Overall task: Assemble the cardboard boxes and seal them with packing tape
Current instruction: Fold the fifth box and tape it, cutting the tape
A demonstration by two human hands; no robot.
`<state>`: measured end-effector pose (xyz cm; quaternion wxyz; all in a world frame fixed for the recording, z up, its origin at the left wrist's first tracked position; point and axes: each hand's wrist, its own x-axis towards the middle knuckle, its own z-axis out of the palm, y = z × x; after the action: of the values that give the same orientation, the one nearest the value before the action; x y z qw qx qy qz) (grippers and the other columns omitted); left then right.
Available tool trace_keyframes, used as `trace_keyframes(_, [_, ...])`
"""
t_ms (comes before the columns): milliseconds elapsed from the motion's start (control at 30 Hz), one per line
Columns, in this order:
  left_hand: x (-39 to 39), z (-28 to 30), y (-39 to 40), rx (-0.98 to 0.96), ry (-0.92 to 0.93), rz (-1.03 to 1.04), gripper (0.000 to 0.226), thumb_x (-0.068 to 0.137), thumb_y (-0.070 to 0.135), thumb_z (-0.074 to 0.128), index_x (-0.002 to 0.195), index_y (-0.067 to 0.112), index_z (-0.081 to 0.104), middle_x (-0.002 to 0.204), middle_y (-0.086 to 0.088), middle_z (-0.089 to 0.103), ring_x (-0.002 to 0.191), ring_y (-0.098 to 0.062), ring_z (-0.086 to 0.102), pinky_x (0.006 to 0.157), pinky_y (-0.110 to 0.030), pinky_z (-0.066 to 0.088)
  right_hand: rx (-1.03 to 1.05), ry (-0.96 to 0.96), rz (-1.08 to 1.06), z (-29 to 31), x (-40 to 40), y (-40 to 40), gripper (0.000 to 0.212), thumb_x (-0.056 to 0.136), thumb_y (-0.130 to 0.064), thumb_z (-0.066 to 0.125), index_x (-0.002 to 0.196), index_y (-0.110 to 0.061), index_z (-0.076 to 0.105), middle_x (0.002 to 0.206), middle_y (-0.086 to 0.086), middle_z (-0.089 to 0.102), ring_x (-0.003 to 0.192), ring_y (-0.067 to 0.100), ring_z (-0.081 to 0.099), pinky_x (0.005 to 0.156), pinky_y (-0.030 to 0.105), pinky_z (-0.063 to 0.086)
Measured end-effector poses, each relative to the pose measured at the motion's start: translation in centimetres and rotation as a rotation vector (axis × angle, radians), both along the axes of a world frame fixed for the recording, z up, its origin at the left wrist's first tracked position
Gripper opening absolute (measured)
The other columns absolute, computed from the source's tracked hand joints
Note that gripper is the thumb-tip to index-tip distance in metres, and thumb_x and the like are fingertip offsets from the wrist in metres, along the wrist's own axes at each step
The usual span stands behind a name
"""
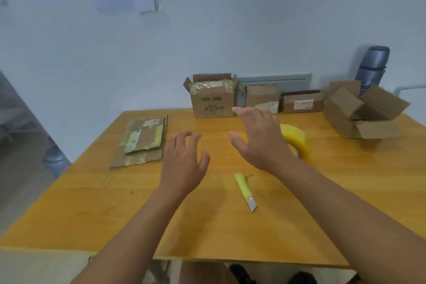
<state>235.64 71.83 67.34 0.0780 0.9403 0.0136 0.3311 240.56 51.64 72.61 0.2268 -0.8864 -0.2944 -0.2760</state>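
Observation:
Both my hands hover over the middle of the wooden table (92, 210), holding nothing. My left hand (184, 161) has its fingers spread and loosely bent. My right hand (258, 138) is flat with straight fingers, partly covering a yellow roll of packing tape (297, 140) behind it. A yellow box cutter (245, 191) with its blade out lies near my right wrist. A stack of flattened cardboard boxes (140, 143) lies at the left. An upright box with open flaps (212, 97) stands at the far edge. An open-flapped box (362, 113) sits tilted at the right.
Two small closed boxes (262, 97) (302, 102) line the wall at the back. A blue-grey flask (371, 67) stands behind the right box. Papers hang on the wall. The floor drops off left of the table.

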Motion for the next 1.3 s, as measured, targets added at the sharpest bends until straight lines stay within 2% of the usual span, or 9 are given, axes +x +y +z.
trace_keyframes(133, [-0.8,-2.8,6.7,-0.059,0.103,0.125,0.045,0.088,0.033,0.059,0.127,0.011,0.060,0.126,-0.012,0.056,0.117,-0.034,0.052,0.096,-0.048,0.045,-0.115,0.131,0.075,-4.0,-0.1,6.9,0.061,0.088,-0.053,0.037,0.140,-0.022,0.046,0.133,0.002,0.053,0.126,0.026,0.043,0.096,0.046,0.039])
trace_keyframes(300, [0.4,-4.8,11.5,-0.155,0.180,0.223,0.045,0.087,0.027,0.066,0.128,0.012,0.059,0.129,-0.011,0.053,0.121,-0.033,0.048,0.100,-0.046,0.041,-0.238,0.334,0.087,-8.5,0.8,12.4,0.056,0.098,-0.048,0.045,0.148,-0.027,0.031,0.149,0.001,0.036,0.138,0.023,0.028,0.109,0.041,0.028])
trace_keyframes(500, [4.9,-5.4,14.8,-0.282,0.303,0.270,0.060,0.093,0.031,0.053,0.149,0.018,0.036,0.158,-0.011,0.027,0.147,-0.030,0.020,0.119,-0.045,0.019,-0.393,0.504,0.067,-11.0,3.4,15.3,0.061,0.100,-0.049,0.038,0.154,-0.027,0.019,0.163,0.006,0.013,0.150,0.027,0.008,0.120,0.044,0.012])
trace_keyframes(633, [7.6,-6.1,17.1,-0.365,0.412,0.250,0.077,0.090,0.034,0.051,0.157,0.026,0.015,0.166,-0.007,0.003,0.152,-0.026,-0.003,0.123,-0.048,0.002,-0.400,0.527,0.076,-12.1,4.4,15.5,0.062,0.100,-0.054,0.032,0.154,-0.026,0.021,0.163,0.006,0.016,0.150,0.026,0.009,0.121,0.043,0.011])
trace_keyframes(733, [8.4,-6.9,17.9,-0.368,0.481,0.284,0.074,0.091,0.041,0.047,0.157,0.026,0.016,0.165,-0.008,0.011,0.152,-0.028,0.004,0.123,-0.049,0.003,-0.413,0.519,0.065,-12.6,4.8,15.6,0.060,0.099,-0.057,0.030,0.151,-0.026,0.028,0.161,0.005,0.021,0.150,0.025,0.014,0.122,0.042,0.012])
trace_keyframes(867, [8.6,-7.2,17.6,-0.281,0.395,0.359,0.050,0.097,0.042,0.044,0.143,0.022,0.043,0.148,-0.008,0.042,0.137,-0.031,0.033,0.113,-0.046,0.023,-0.407,0.501,0.065,-12.7,4.8,15.6,0.058,0.099,-0.056,0.030,0.149,-0.026,0.034,0.161,0.005,0.024,0.149,0.024,0.015,0.122,0.042,0.013])
trace_keyframes(1033, [8.4,-7.4,18.0,-0.208,0.304,0.335,0.035,0.103,0.043,0.041,0.127,0.025,0.061,0.134,-0.007,0.055,0.124,-0.033,0.046,0.105,-0.046,0.030,-0.390,0.494,0.058,-12.6,4.7,15.6,0.058,0.099,-0.056,0.031,0.149,-0.026,0.036,0.160,0.005,0.026,0.149,0.023,0.018,0.122,0.042,0.013])
trace_keyframes(1167, [7.4,-6.0,17.5,-0.268,-0.058,0.253,0.035,0.105,0.034,0.041,0.117,0.015,0.068,0.113,-0.011,0.065,0.103,-0.033,0.056,0.088,-0.043,0.036,-0.370,0.482,0.062,-12.6,4.7,15.6,0.058,0.098,-0.056,0.033,0.147,-0.025,0.039,0.158,0.005,0.030,0.147,0.024,0.021,0.121,0.042,0.016])
trace_keyframes(1300, [4.8,-2.1,16.5,-0.548,-0.449,0.102,0.029,0.106,0.023,0.040,0.090,0.011,0.060,0.082,-0.001,0.055,0.078,-0.016,0.047,0.068,-0.025,0.035,-0.357,0.463,0.064,-12.5,4.5,15.6,0.057,0.098,-0.055,0.035,0.145,-0.024,0.042,0.156,0.004,0.033,0.145,0.023,0.024,0.119,0.042,0.018])
